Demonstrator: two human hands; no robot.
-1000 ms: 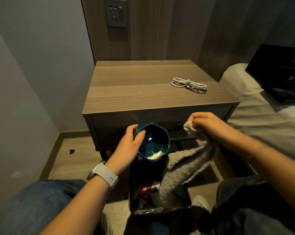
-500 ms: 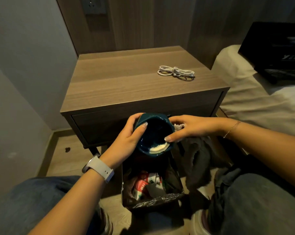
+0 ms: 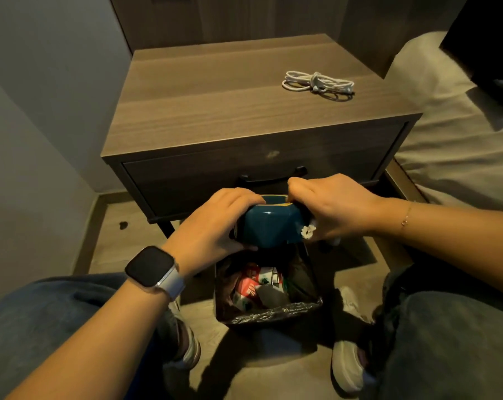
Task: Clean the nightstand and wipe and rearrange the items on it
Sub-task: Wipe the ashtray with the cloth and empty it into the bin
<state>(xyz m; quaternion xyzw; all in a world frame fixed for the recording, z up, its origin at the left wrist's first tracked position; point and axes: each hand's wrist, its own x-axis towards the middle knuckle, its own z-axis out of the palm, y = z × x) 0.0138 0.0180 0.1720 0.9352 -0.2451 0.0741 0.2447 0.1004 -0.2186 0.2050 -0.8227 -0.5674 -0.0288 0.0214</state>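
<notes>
Teal glazed ceramic, faceted: a small bowl (image 3: 269,223) held in the air just in front of the nightstand (image 3: 244,111), directly over an open trash bin (image 3: 273,313). The left hand (image 3: 212,223) grips its side wall, fingers curled over the rim. The right hand (image 3: 328,209) pinches the far rim, with a scrap of pale cloth (image 3: 308,232) bunched under the palm. Bowl looks rigid, smooth, likely slick, and would chip if dropped. Light enough for one hand. Best hold, I judge: thumb inside, fingers outside the rim, or cupped under the base. A coiled white cable (image 3: 318,83) lies on the nightstand top, well apart.
</notes>
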